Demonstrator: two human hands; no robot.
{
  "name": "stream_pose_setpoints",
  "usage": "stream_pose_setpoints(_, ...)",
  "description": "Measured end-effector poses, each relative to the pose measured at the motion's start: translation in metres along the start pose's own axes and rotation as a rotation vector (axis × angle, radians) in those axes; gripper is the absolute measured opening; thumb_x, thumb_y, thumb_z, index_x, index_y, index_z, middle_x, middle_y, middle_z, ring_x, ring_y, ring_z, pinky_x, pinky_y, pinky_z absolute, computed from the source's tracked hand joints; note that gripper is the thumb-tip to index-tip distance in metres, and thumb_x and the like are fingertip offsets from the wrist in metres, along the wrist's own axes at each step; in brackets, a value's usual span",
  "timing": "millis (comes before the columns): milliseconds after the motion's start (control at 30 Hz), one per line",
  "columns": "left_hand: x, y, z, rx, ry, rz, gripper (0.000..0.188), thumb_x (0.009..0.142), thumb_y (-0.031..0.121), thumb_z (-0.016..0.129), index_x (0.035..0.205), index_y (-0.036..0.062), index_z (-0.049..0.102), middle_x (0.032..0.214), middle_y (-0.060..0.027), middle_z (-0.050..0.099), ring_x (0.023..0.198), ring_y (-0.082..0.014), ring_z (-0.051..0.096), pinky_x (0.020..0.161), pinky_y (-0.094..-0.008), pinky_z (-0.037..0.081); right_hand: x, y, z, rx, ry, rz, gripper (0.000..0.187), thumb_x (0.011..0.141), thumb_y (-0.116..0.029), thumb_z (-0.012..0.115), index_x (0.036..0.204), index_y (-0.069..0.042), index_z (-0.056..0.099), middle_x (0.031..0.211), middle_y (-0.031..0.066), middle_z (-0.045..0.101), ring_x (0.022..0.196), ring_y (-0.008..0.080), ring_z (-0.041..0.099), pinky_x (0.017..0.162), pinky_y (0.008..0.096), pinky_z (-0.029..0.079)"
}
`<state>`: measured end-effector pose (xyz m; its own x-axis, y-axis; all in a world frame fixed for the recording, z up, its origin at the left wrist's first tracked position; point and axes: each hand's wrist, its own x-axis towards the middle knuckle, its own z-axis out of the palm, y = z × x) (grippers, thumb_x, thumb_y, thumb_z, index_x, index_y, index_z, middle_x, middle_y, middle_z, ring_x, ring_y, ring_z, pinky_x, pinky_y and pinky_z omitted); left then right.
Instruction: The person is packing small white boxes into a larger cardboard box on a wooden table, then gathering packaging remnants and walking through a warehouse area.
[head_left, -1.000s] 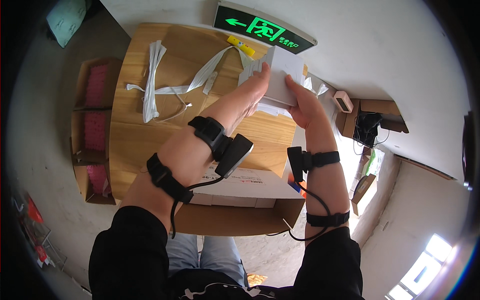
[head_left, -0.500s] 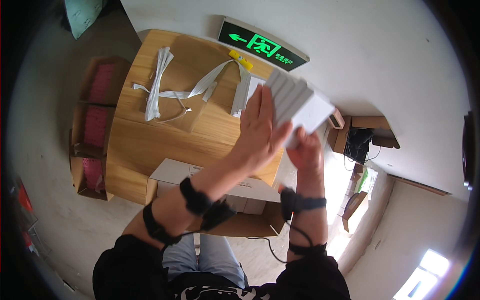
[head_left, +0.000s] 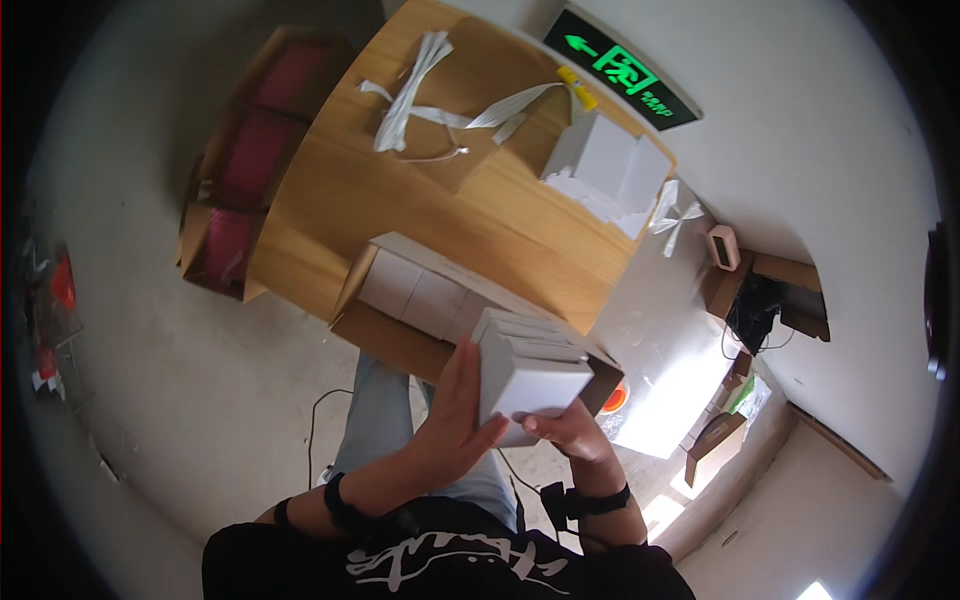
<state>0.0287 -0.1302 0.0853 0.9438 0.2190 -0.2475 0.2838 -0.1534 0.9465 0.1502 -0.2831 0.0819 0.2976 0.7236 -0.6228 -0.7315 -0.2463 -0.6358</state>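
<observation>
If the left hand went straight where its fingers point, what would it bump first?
Probably the white boxes inside the open cardboard carton, just beyond the fingers of the left hand. Depth is unclear, so it might pass above them.

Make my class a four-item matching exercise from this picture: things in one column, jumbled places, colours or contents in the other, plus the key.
1. Stack of white boxes nearest the shirt
2. Carton at the wooden table's near edge
3. Cartons left of the table
4. Wall sign

A. Pink contents
B. Green arrow
C. Between both hands
D. White boxes inside

1-C, 2-D, 3-A, 4-B
</observation>
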Motion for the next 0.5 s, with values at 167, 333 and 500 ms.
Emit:
stream_pose_setpoints(167,-0.019,-0.030,-0.024,-0.247,-0.040,-0.276,0.070,0.090,0.031,0.042,0.134,-0.0083,0.005,0.132,-0.0249,0.027,0.125,-0.0347,0.027,0.102,-0.0331,0.022,0.030,0.028,0.026,0.181,-0.018,0.346,0.055,0.080,-0.025,0.063,0.124,0.000,0.040,0.117,0.0101,0.050,0.108,0.0199,0.047,0.092,0.0327,0.038)
stream_pose_setpoints(333,-0.007,-0.061,-0.078,-0.023,0.148,-0.250,0.043,0.087,0.017,0.048,0.121,-0.0043,0.033,0.119,-0.0258,0.042,0.107,-0.0382,0.044,0.091,-0.0380,0.035,0.096,0.032,0.034,0.478,-0.051,0.447,0.054,0.082,-0.026,0.061,0.124,0.000,0.039,0.119,0.0128,0.049,0.108,0.0245,0.050,0.093,0.0361,0.039)
stream_pose_setpoints(500,0.008,-0.102,-0.115,0.730,0.556,0.009,0.043,0.090,0.019,0.047,0.126,-0.0037,0.036,0.121,-0.0226,0.046,0.110,-0.0294,0.047,0.091,-0.0327,0.037,0.141,0.037,0.044,0.414,-0.142,0.511,0.056,0.082,-0.025,0.060,0.125,0.002,0.035,0.121,0.0131,0.048,0.110,0.0259,0.049,0.095,0.0377,0.038)
